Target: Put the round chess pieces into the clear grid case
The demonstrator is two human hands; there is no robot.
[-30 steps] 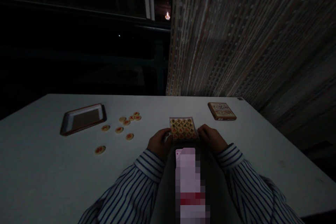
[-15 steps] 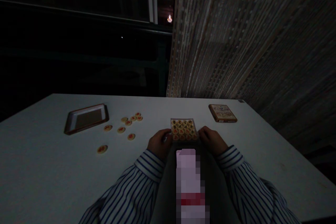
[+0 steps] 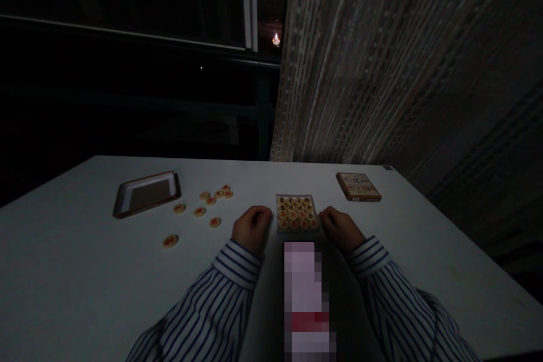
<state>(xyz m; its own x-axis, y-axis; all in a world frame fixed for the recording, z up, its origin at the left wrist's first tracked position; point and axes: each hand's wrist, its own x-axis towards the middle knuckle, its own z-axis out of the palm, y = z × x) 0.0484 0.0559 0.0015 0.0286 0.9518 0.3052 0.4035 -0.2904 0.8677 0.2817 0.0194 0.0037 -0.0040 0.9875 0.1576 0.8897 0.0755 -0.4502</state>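
A small clear tray sits on the white table between my hands, filled with rows of round Chinese chess pieces, some with black characters and some with red. My left hand rests just left of the tray, apart from it, with its fingers curled in and nothing seen in them. On the other side my right hand lies closed close to the tray's right edge; I cannot tell whether it touches. No object shows in that hand either.
Several loose chess pieces lie left of my hands on the white table. Farther left is an open box half with a pale inner rim. A printed box lid lies at the right. Behind hangs a string curtain.
My left hand has drawn away from the tray's left edge, leaving a gap. My right hand has barely moved. The view has shifted slightly; the pieces and boxes stay in place.
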